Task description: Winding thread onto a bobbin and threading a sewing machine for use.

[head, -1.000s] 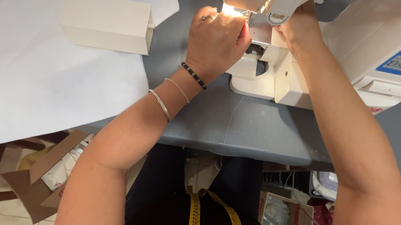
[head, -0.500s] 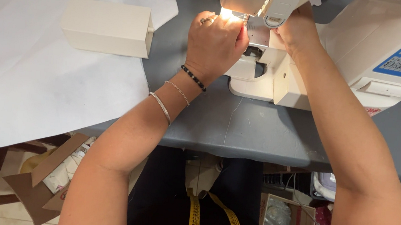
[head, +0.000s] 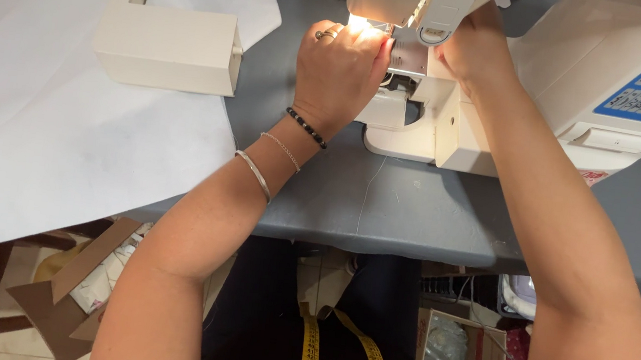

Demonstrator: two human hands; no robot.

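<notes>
A white sewing machine (head: pixel 588 90) stands on the grey table (head: pixel 413 215), its lamp lit over the needle plate (head: pixel 408 57). My left hand (head: pixel 339 70) rests knuckles-up at the needle area, fingers curled toward the lit spot; what they pinch is hidden. It wears a ring, and bracelets circle the wrist. My right hand (head: pixel 472 48) reaches in behind the machine's head, its fingers hidden by the machine. A thin thread (head: pixel 368 189) trails down across the table below the machine.
A cream box-shaped machine part (head: pixel 168 38) lies left of my left hand, on large white paper sheets (head: pixel 43 140) covering the table's left side. A yellow measuring tape (head: pixel 340 359) hangs at my chest. Cardboard and bags lie on the floor below.
Both hands have stayed at the needle area with only slight shifts. The view has tipped a little.
</notes>
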